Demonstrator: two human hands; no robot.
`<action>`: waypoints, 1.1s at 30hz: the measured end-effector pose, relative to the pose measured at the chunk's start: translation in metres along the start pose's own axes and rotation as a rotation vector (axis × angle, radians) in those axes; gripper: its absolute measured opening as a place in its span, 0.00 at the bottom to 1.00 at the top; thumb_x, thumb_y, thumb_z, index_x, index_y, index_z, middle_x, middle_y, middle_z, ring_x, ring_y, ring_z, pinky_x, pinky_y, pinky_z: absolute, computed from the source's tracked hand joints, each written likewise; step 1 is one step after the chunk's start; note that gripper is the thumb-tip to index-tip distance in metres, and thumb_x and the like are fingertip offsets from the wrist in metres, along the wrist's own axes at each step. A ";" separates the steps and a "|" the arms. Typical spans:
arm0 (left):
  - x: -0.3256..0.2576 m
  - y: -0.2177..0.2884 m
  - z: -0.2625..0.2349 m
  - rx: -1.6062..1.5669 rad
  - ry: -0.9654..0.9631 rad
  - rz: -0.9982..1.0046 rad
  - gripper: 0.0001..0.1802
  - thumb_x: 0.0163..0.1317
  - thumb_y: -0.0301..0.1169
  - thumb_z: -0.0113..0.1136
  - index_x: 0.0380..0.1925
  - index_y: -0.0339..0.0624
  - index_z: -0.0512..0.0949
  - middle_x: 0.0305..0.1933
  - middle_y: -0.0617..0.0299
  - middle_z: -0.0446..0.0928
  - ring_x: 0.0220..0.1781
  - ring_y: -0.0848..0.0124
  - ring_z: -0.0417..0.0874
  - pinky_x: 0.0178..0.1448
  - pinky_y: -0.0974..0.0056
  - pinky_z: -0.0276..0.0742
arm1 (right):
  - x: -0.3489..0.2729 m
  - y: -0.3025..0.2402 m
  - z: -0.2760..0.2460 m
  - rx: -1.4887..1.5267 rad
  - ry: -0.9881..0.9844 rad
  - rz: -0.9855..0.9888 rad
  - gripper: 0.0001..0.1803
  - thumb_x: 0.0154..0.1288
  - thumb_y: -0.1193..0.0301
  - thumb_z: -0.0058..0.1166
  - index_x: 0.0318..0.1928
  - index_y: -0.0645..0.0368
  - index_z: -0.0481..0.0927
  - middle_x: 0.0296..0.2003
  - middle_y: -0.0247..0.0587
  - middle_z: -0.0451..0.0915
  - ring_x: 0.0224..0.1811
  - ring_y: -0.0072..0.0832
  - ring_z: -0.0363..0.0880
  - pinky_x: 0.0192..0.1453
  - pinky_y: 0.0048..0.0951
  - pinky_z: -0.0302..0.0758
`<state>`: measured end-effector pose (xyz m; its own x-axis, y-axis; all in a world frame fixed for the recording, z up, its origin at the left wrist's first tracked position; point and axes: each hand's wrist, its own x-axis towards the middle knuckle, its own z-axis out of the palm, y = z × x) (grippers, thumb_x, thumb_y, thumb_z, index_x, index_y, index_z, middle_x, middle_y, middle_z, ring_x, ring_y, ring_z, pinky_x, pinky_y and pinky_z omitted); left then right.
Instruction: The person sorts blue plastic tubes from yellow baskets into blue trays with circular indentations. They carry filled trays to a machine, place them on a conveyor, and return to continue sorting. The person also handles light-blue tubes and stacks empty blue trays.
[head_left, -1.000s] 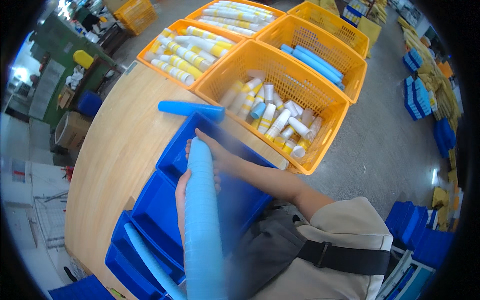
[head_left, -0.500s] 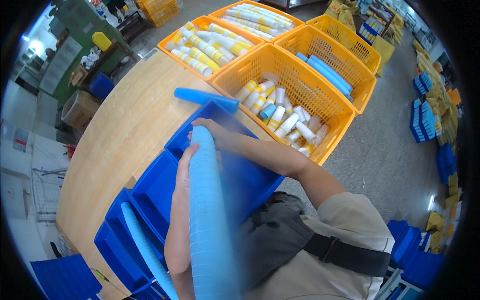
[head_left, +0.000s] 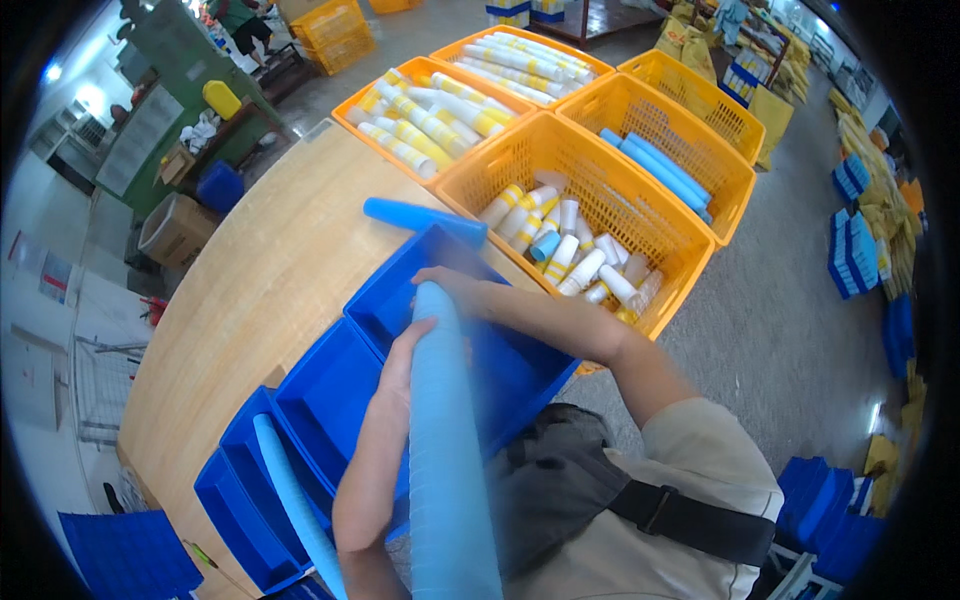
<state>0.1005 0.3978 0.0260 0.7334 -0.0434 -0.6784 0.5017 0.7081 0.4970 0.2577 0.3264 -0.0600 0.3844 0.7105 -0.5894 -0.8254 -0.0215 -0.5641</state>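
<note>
A long light-blue roll point(head_left: 447, 430), crossed by faint ring lines, slopes from its far end above the blue bins down to the lower edge. My left hand point(head_left: 406, 352) is closed around its left side, with the thumb on top near the far end. At that end my right hand point(head_left: 448, 284) grips it from the far right side; the roll hides some of its fingers. Beneath lie blue plastic bins point(head_left: 318, 372). In the left bins rests a thinner light-blue roll point(head_left: 290, 490). Beyond my hands, a darker blue roll point(head_left: 420, 219) lies on the wooden table point(head_left: 250, 290).
An orange crate point(head_left: 690, 290) of short white, yellow and blue rolls adjoins the table. Behind it, orange crates hold long white-and-yellow rolls point(head_left: 430, 120) and blue rolls point(head_left: 665, 170). Far left stand a cardboard box point(head_left: 175, 228) and a person point(head_left: 240, 25).
The view has shifted, so table and crates appear slightly lower and farther right. Both hands keep their hold on the long roll, whose far end has stayed over the bins.
</note>
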 end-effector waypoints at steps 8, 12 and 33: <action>0.005 -0.018 0.014 -0.394 -0.132 0.193 0.38 0.68 0.44 0.57 0.65 0.23 0.58 0.52 0.38 0.74 0.42 0.54 0.84 0.39 0.55 0.87 | -0.017 -0.008 0.001 0.236 -0.105 -0.169 0.21 0.63 0.59 0.60 0.42 0.67 0.75 0.34 0.50 0.80 0.34 0.39 0.82 0.41 0.43 0.84; 0.017 -0.026 0.008 -0.570 -0.260 0.174 0.39 0.69 0.47 0.58 0.64 0.24 0.58 0.48 0.40 0.73 0.43 0.56 0.83 0.42 0.57 0.86 | -0.013 -0.001 0.000 0.321 -0.086 -0.110 0.20 0.63 0.59 0.60 0.41 0.66 0.76 0.34 0.51 0.81 0.33 0.38 0.83 0.41 0.41 0.85; -0.034 -0.019 0.032 -0.263 -0.069 0.077 0.43 0.67 0.50 0.62 0.64 0.22 0.57 0.43 0.44 0.75 0.35 0.60 0.84 0.34 0.64 0.85 | -0.067 -0.008 -0.016 -0.169 0.176 -0.450 0.34 0.67 0.51 0.62 0.62 0.61 0.68 0.50 0.47 0.78 0.48 0.37 0.80 0.53 0.38 0.79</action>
<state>0.0805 0.3633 0.0564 0.7990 -0.0240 -0.6008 0.3135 0.8693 0.3822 0.2447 0.2675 -0.0254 0.7618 0.5470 -0.3470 -0.4895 0.1353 -0.8614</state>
